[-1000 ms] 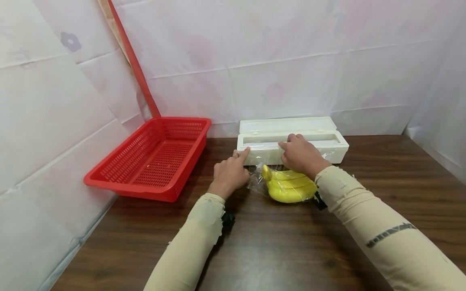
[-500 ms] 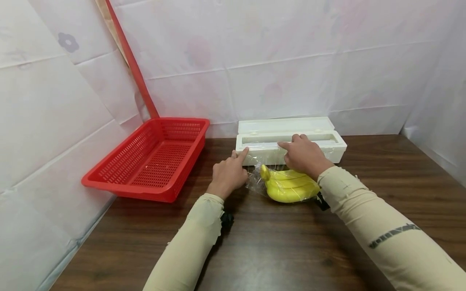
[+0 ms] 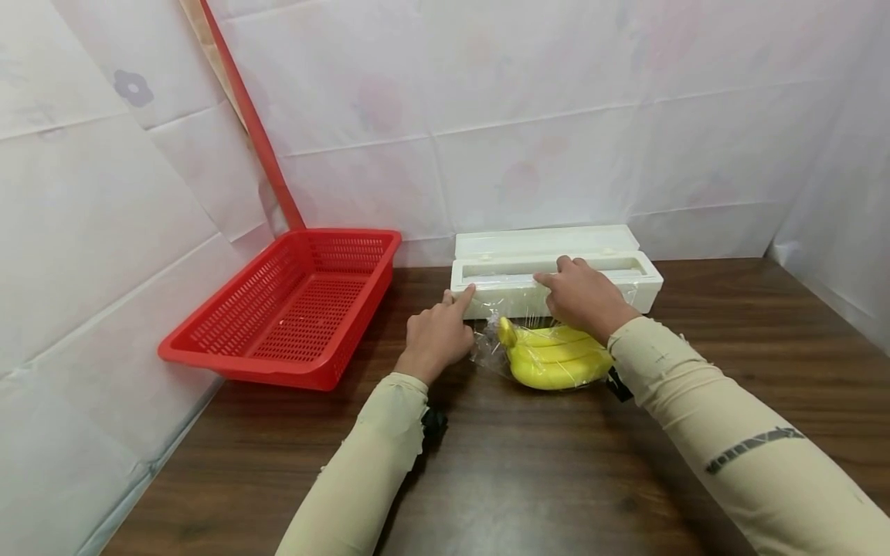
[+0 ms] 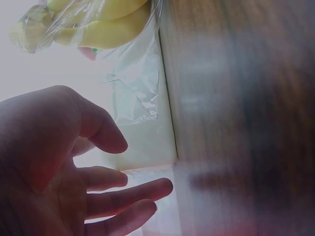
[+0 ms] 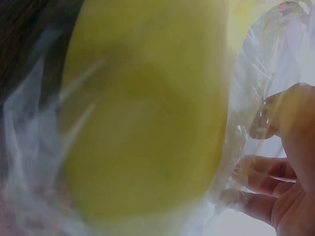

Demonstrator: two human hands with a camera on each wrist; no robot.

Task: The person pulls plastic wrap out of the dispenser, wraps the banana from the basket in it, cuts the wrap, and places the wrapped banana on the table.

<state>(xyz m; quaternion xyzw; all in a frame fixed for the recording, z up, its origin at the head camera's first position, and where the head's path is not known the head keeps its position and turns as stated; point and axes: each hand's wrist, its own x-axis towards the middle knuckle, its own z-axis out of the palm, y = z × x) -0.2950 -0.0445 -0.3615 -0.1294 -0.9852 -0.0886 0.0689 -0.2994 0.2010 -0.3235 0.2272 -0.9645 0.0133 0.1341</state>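
Observation:
A long white cling film box stands at the back of the table, its lid raised against the wall side and a roll inside. Clear cling film runs from its front to a bunch of yellow bananas, which it wraps. My left hand touches the box's left front corner with an outstretched index finger. Its other fingers are loosely bent in the left wrist view. My right hand rests its index finger on the front rim, near the middle. Film partly covers its fingers in the right wrist view.
A red plastic basket sits on the left of the brown wooden table. Behind its far corner rises a red strip. Pale patterned sheets line the back and sides.
Over the last second my right index finger stays on the box rim, while the right forearm shifts slightly right. My left hand, the bananas and the box look almost the same.

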